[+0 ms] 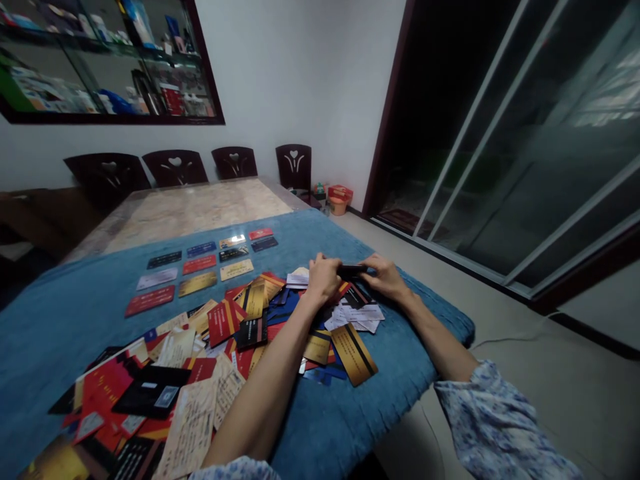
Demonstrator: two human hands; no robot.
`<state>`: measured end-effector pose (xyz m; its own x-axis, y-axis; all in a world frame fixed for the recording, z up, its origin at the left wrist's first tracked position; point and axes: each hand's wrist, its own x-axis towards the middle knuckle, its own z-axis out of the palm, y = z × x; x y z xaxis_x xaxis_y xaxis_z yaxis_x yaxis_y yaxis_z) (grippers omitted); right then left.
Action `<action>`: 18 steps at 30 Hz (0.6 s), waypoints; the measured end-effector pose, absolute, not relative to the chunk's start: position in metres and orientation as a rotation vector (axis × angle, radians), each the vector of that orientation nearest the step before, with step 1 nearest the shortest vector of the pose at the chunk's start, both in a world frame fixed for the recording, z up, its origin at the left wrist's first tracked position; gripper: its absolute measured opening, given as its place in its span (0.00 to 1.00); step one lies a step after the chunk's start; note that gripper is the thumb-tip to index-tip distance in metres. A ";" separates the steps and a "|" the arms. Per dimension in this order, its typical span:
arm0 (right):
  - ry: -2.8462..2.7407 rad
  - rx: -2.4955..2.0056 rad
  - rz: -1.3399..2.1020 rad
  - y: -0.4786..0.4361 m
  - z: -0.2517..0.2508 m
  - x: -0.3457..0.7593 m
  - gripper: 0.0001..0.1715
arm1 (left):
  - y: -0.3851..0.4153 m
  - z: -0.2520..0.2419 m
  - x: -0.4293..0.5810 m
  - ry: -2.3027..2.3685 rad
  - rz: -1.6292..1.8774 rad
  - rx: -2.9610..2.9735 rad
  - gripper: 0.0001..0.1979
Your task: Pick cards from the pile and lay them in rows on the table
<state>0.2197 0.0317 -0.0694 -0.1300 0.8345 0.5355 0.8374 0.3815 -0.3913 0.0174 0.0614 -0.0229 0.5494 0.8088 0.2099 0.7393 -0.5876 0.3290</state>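
Note:
Both hands hold a thin black card-like object, seen almost edge-on, above the right end of a loose heap of cards. My left hand grips its left end, and my right hand pinches the right end between thumb and fingers. Below them lie white cards and a black card with a stripe. Nearer to me is a gold card with a dark stripe. Red, gold, blue and black cards overlap across the heap, partly hidden by my left forearm.
Cards in short columns, including a red one and a gold one, lie on the blue cloth. Paper slips and a black sleeve are at near left. Dark chairs stand beyond the marble tabletop.

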 end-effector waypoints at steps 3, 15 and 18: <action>-1.922 -1.508 0.030 0.034 -0.073 0.219 0.13 | 0.064 -0.024 0.016 1.323 0.535 2.529 0.20; -1.929 -1.606 0.033 0.035 -0.073 0.218 0.09 | 0.071 -0.032 0.016 1.384 0.580 2.470 0.20; -1.830 -1.556 0.010 0.035 -0.073 0.217 0.11 | 0.070 -0.031 0.017 1.390 0.575 2.473 0.18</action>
<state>0.2173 0.0353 -0.0729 -0.0093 0.8608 0.5088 0.8554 0.2704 -0.4419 0.0165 0.0703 -0.0307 0.4681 0.8567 0.2169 0.7598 -0.5155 0.3963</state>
